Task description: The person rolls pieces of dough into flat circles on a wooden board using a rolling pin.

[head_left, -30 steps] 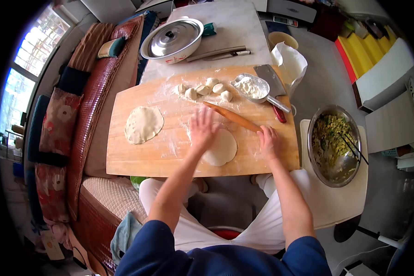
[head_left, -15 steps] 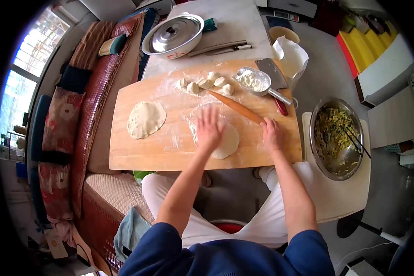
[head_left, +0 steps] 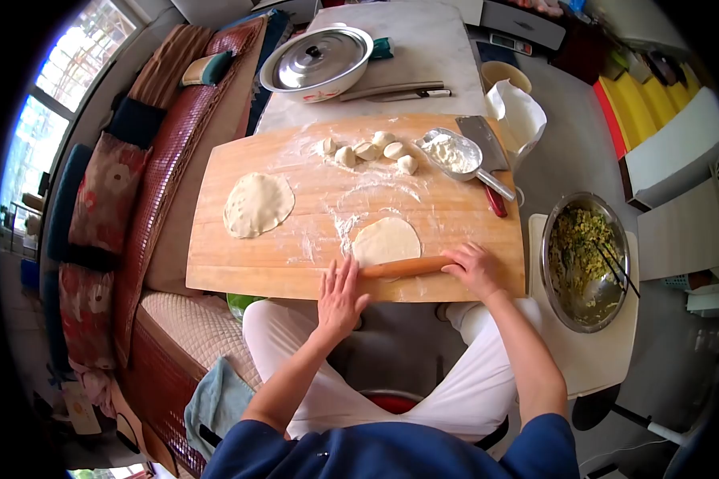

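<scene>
Cream-coloured flat dough round (head_left: 387, 239) against a honey-brown rectangular wooden board (head_left: 216, 270).

The slim tapered wooden rolling pin (head_left: 407, 267) is a deeper orange-brown than the board; the bumpy dough disc (head_left: 259, 205) and small dough lumps (head_left: 367, 151) are cream too, and white powdery flour (head_left: 342, 226) streaks the wood. The metal scoop (head_left: 479, 172) is silver; the broad-bladed steel cleaver (head_left: 483, 142) is dull grey with a red handle. Red marks pattern the round white basin (head_left: 321, 96); its domed metal lid (head_left: 287, 68) is silver. The silver steel mixing bowl (head_left: 591, 310) shows mottled yellow-and-green chopped filling (head_left: 579, 235); the slender chopsticks (head_left: 615, 267) are black. Pale flowers pattern the dusty-red fabric cushion (head_left: 108, 191); the short-sleeved shirt (head_left: 391, 451) is navy.
</scene>
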A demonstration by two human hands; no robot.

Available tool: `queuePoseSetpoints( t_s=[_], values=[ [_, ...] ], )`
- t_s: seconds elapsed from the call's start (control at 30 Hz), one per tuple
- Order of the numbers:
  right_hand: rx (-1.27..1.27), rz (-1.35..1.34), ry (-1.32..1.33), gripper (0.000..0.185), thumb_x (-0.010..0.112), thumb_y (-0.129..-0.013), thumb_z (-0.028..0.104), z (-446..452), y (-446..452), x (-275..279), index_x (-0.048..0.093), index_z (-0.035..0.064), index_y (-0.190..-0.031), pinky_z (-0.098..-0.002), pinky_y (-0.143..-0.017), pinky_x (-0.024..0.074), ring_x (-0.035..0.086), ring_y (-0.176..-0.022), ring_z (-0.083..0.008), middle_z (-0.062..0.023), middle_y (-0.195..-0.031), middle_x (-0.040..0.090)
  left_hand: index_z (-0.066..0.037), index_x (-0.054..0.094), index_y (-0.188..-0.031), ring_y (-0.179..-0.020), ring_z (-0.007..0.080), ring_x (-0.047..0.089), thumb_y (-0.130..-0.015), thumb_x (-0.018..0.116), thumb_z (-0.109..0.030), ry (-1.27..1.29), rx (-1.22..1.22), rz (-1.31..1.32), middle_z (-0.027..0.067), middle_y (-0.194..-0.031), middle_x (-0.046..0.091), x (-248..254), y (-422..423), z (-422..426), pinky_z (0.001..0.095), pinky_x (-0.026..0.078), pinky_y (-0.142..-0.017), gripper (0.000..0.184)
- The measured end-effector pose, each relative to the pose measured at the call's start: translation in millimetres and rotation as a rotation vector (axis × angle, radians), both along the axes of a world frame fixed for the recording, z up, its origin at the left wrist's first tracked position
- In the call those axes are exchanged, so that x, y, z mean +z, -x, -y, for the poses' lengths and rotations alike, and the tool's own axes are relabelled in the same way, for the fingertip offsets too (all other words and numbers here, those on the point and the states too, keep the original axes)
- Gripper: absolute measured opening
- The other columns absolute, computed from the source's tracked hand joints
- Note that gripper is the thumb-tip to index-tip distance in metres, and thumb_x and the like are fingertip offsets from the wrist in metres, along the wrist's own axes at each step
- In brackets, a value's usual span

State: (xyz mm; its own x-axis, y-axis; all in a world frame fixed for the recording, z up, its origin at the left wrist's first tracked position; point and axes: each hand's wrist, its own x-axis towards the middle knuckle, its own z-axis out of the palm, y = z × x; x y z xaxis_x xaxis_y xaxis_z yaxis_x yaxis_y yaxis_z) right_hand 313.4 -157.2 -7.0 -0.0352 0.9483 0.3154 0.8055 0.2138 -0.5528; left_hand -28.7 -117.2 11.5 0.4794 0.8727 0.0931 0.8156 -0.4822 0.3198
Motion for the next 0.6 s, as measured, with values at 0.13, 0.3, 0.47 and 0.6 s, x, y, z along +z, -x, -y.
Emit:
queuePoseSetpoints(
  t_s=[0.13,0.3,0.47,0.6],
  values=[
    [-0.027,0.118,-0.009,0.028,0.075,-0.083,0.028,-57.7,14.8,6.1,0.073,0.0178,-0.109,-0.043,-0.093,0.047,0.058,-0.107,-0.0275,-0.0034,-0.106,0.065,-0.008,0.027,-0.156,-0.149,0.0401,0.021,-0.091,0.063,-0.043,-0.004,0.038,-0.012,0.0139,-0.162,0.026,-17.5,-8.3,-57.7,0.0541,0.02,-0.12,0.081],
    [-0.139,0.145,-0.089,0.027,0.073,-0.085,0.024,-103.8,13.2,-22.2,0.072,0.0193,-0.111,-0.0444,-0.105,0.0407,0.051,-0.126,-0.0282,-0.0042,-0.13,0.061,-0.007,0.033,-0.152,-0.148,0.0392,0.024,-0.09,0.063,-0.05,-0.011,0.075,0.046,0.0133,-0.162,0.026,-13.8,-31.1,-142.8,0.0516,0.026,-0.118,0.081],
    [-0.026,0.164,-0.072,0.029,0.072,-0.086,0.026,-32.9,-7.1,-38.0,0.071,0.0204,-0.114,-0.0482,-0.113,0.0335,0.044,-0.135,-0.0326,-0.0052,-0.137,0.058,-0.009,0.033,-0.153,-0.149,0.0373,0.023,-0.081,0.072,-0.053,-0.018,-0.224,-0.042,0.0151,-0.161,0.027,-3.8,-18.4,-34.7,0.0489,0.027,-0.119,0.093],
    [0.033,0.181,-0.019,0.03,0.072,-0.087,0.027,-32.3,6.1,-10.8,0.071,0.0224,-0.117,-0.0524,-0.114,0.0303,0.041,-0.138,-0.0328,-0.0044,-0.14,0.055,-0.013,0.03,-0.156,-0.15,0.0381,0.02,-0.081,0.068,-0.056,0.069,-0.165,-0.096,0.0087,-0.162,0.027,3.1,-6.9,-19.1,0.0604,0.019,-0.119,0.095]
  ],
)
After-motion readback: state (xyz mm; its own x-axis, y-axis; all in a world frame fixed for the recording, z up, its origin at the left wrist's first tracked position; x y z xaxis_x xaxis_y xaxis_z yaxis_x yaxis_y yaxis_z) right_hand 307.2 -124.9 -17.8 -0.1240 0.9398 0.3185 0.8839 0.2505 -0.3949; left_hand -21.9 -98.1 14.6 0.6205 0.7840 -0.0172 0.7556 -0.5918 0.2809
